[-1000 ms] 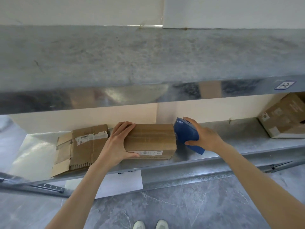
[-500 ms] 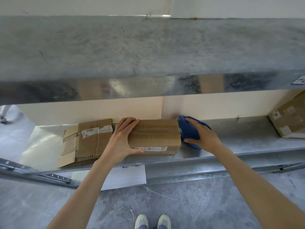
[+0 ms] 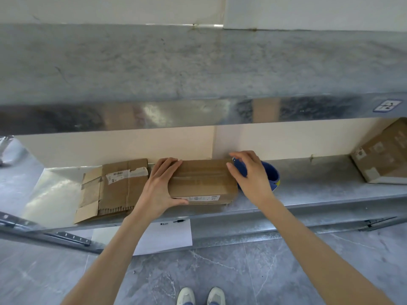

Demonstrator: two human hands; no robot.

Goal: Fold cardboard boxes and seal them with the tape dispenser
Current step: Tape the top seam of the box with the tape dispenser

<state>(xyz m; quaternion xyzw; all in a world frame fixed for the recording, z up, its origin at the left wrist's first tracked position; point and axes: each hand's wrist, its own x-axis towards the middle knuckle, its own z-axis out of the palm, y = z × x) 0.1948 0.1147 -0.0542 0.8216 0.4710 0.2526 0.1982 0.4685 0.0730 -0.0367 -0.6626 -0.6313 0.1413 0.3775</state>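
Note:
A closed brown cardboard box (image 3: 202, 181) with tape along its top lies on the lower metal shelf (image 3: 319, 183). My left hand (image 3: 158, 188) grips its left end, fingers on top and thumb on the front face. A blue tape dispenser (image 3: 269, 172) lies on the shelf against the box's right end. My right hand (image 3: 253, 177) hovers over the dispenser's left part with its fingers spread and its thumb near the box's corner. The hand hides much of the dispenser.
A flattened, torn cardboard box (image 3: 114, 188) lies on the shelf left of my left hand. Another closed box (image 3: 383, 155) sits at the far right. The upper shelf (image 3: 198, 62) overhangs closely. A white sheet (image 3: 167, 236) hangs below the shelf edge.
The right hand lowered the tilted tape dispenser flat onto the shelf beside the box, then loosened and spread its fingers. The left hand stayed on the box.

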